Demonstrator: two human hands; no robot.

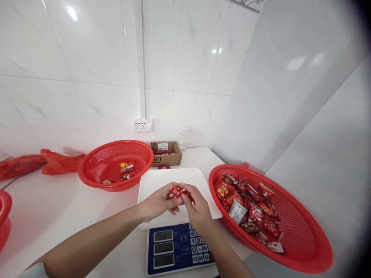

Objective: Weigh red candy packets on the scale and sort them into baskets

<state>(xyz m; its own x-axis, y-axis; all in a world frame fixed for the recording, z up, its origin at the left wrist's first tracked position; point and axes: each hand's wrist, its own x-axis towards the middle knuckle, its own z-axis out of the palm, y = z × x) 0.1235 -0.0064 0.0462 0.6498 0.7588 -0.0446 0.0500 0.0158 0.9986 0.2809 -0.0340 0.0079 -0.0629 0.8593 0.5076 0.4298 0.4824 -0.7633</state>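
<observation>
Both my hands meet over the white pan of a digital weighing scale. Between them is a small red candy packet, its wrapper partly covered by my fingers. My left hand grips it from the left. My right hand pinches it from the other side with thumb and fingers. To the right, a red plastic basket holds many packets in red, brown and silver wrappers. Another red basket, at the left, has a few packets at its bottom.
A small cardboard box with packets inside stands at the back by the wall. Red plastic bags lie at the far left, near the edge of another red basket. A wall socket is above the table.
</observation>
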